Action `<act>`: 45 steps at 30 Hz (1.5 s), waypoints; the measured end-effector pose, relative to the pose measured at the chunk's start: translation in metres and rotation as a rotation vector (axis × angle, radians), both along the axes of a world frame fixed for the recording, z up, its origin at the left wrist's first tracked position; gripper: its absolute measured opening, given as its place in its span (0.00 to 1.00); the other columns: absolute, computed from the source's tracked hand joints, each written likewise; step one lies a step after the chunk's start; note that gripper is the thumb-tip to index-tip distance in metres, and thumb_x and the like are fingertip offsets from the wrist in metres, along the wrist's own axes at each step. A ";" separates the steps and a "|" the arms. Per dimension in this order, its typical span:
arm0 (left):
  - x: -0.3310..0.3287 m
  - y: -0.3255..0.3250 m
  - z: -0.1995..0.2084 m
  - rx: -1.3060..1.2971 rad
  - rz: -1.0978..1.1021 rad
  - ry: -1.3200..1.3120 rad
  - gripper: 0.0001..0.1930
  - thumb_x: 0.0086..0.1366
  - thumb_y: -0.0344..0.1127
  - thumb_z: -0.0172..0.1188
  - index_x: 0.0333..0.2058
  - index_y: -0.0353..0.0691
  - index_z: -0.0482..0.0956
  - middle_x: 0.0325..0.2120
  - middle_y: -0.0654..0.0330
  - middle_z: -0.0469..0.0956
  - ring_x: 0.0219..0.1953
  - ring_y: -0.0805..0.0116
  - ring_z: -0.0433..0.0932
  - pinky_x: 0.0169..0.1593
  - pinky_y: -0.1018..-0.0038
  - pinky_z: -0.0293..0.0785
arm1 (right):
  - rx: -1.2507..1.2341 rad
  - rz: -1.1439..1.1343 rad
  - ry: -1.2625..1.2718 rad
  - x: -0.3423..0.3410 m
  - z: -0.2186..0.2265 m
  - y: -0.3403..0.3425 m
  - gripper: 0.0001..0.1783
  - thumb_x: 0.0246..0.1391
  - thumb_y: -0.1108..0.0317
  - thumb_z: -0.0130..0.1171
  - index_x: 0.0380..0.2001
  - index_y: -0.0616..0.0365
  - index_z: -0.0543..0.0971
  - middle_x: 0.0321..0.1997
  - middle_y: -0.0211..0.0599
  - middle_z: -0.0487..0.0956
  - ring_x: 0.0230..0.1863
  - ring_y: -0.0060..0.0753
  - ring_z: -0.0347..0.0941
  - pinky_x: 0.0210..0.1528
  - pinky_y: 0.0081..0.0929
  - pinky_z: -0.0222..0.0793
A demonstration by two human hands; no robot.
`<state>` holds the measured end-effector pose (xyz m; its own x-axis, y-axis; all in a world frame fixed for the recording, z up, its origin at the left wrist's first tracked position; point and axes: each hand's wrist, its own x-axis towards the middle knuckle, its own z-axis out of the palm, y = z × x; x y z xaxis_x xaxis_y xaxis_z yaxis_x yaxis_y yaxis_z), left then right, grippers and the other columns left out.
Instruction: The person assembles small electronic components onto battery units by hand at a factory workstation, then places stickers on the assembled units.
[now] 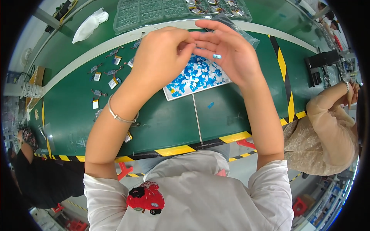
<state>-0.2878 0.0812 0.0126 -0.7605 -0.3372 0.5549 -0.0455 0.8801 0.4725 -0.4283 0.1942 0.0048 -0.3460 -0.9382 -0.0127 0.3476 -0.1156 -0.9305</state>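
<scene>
My left hand is closed, thumb and forefinger pinched at the fingertips of my right hand. Whatever sits in that pinch is too small and hidden to name. My right hand faces me palm side, its fingers stretched out to the left. On its palm, near the base of the lower fingers, lies a small light-blue and white piece. Below both hands is a white tray with a heap of small blue and white pieces. My hands partly cover its far side.
Several small circuit boards with wires and silvery battery cells lie at left. A thin metal rod and a loose blue piece lie before the tray. Clear plastic trays stand behind. A co-worker's arm is at right.
</scene>
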 end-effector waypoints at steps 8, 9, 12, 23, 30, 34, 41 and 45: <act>-0.007 -0.011 -0.001 -0.082 -0.026 0.072 0.06 0.51 0.32 0.61 0.28 0.38 0.79 0.23 0.57 0.75 0.25 0.60 0.76 0.30 0.69 0.73 | 0.027 0.159 -0.053 0.003 0.000 0.002 0.28 0.64 0.52 0.35 0.57 0.64 0.64 0.48 0.53 0.76 0.49 0.39 0.75 0.54 0.33 0.68; -0.009 -0.013 -0.002 -0.099 -0.096 0.092 0.06 0.50 0.32 0.61 0.28 0.38 0.79 0.23 0.57 0.74 0.25 0.60 0.76 0.31 0.69 0.73 | 0.055 0.137 0.007 0.005 0.002 0.003 0.29 0.64 0.50 0.35 0.56 0.63 0.64 0.48 0.52 0.76 0.48 0.38 0.75 0.53 0.33 0.69; -0.005 -0.013 0.000 0.338 -0.163 -0.148 0.05 0.51 0.32 0.61 0.27 0.39 0.78 0.24 0.57 0.74 0.26 0.59 0.75 0.32 0.68 0.73 | 0.136 0.122 0.134 0.001 0.008 0.004 0.31 0.63 0.47 0.34 0.56 0.62 0.65 0.47 0.52 0.76 0.46 0.37 0.76 0.52 0.32 0.70; 0.009 0.005 -0.013 -0.015 -0.172 -0.222 0.06 0.57 0.33 0.57 0.26 0.38 0.79 0.24 0.55 0.74 0.28 0.56 0.76 0.31 0.66 0.72 | -0.227 0.145 -0.425 -0.018 -0.005 0.003 0.38 0.60 0.36 0.32 0.50 0.63 0.69 0.39 0.47 0.78 0.39 0.36 0.76 0.44 0.29 0.73; 0.001 0.010 -0.006 0.296 -0.081 -0.299 0.06 0.52 0.33 0.61 0.24 0.36 0.80 0.16 0.56 0.74 0.20 0.59 0.76 0.27 0.67 0.72 | -0.191 0.077 -0.333 -0.008 -0.010 -0.001 0.40 0.60 0.35 0.30 0.46 0.64 0.71 0.36 0.44 0.77 0.37 0.33 0.76 0.40 0.27 0.72; 0.005 0.009 -0.009 0.293 -0.025 -0.216 0.06 0.51 0.33 0.63 0.26 0.37 0.79 0.14 0.58 0.74 0.18 0.62 0.75 0.25 0.69 0.70 | -0.015 -0.083 -0.025 -0.001 -0.006 -0.002 0.38 0.61 0.37 0.30 0.45 0.64 0.71 0.38 0.45 0.78 0.39 0.34 0.76 0.45 0.29 0.72; 0.003 0.017 -0.004 -0.020 0.056 -0.085 0.07 0.51 0.31 0.67 0.29 0.38 0.80 0.21 0.64 0.76 0.17 0.79 0.69 0.20 0.80 0.63 | 0.111 -0.135 0.036 0.010 0.003 0.004 0.37 0.60 0.36 0.31 0.43 0.61 0.73 0.40 0.48 0.79 0.39 0.34 0.77 0.47 0.29 0.71; 0.000 0.013 -0.010 0.165 0.018 -0.072 0.06 0.52 0.32 0.64 0.27 0.37 0.79 0.20 0.57 0.75 0.22 0.64 0.75 0.25 0.70 0.70 | 0.134 -0.133 0.035 0.014 0.011 0.009 0.36 0.59 0.37 0.35 0.43 0.62 0.73 0.41 0.49 0.79 0.37 0.34 0.78 0.45 0.29 0.72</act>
<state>-0.2876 0.0944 0.0026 -0.7893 -0.4330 0.4354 -0.0994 0.7898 0.6052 -0.4146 0.2033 0.0158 -0.4691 -0.8749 -0.1204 0.3050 -0.0326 -0.9518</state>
